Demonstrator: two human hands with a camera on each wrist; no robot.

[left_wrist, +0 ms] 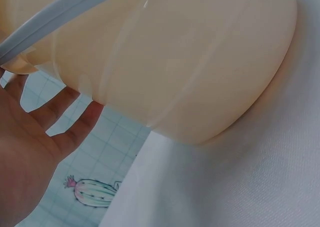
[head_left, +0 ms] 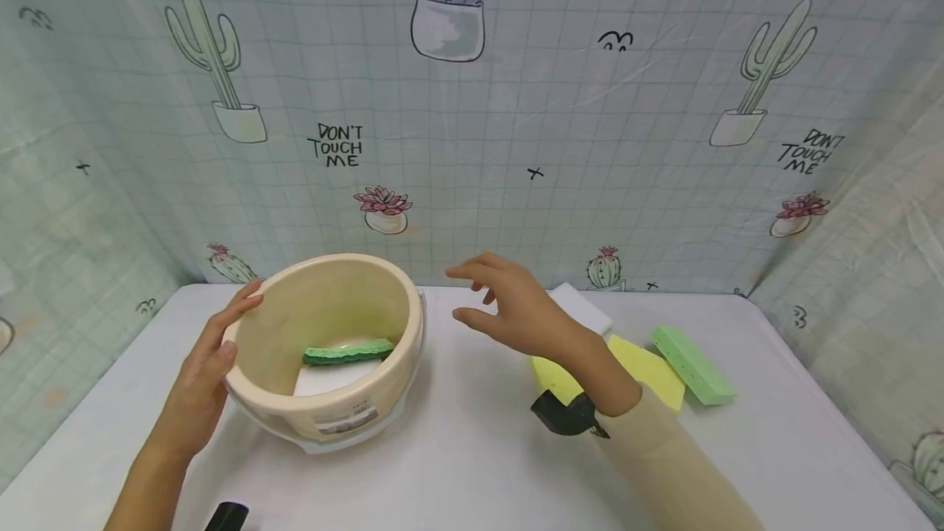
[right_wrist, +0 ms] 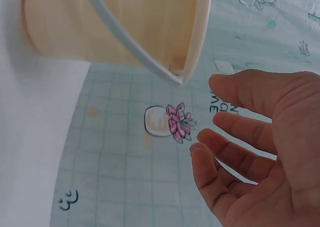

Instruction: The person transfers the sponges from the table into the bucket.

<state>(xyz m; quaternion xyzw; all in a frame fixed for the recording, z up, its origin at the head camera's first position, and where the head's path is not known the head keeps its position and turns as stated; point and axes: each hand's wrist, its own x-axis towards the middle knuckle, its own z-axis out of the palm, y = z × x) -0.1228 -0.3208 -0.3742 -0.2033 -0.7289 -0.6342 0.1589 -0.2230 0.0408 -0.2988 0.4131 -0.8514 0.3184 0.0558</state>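
A cream bucket (head_left: 295,406) stands on the left part of the table, its open top facing me. Inside lie a green sponge (head_left: 347,352) and a white block (head_left: 335,378). My left hand (head_left: 202,375) holds the bucket's left rim; in the left wrist view its spread fingers (left_wrist: 80,122) touch the outer wall. The thumb is hidden there. Right of the bucket, my right hand (head_left: 516,306) hovers with loosely bent fingers and nothing in them. The right wrist view shows this hand (right_wrist: 260,147) apart from the bucket (right_wrist: 110,27) and its grey handle (right_wrist: 125,32).
To the right, partly behind my right forearm, lie yellow sponges (head_left: 649,371) and a white block (head_left: 578,308). A light green sponge (head_left: 693,365) lies farther right on the white table (head_left: 472,449). A patterned curtain (head_left: 472,105) hangs behind the table and at both sides.
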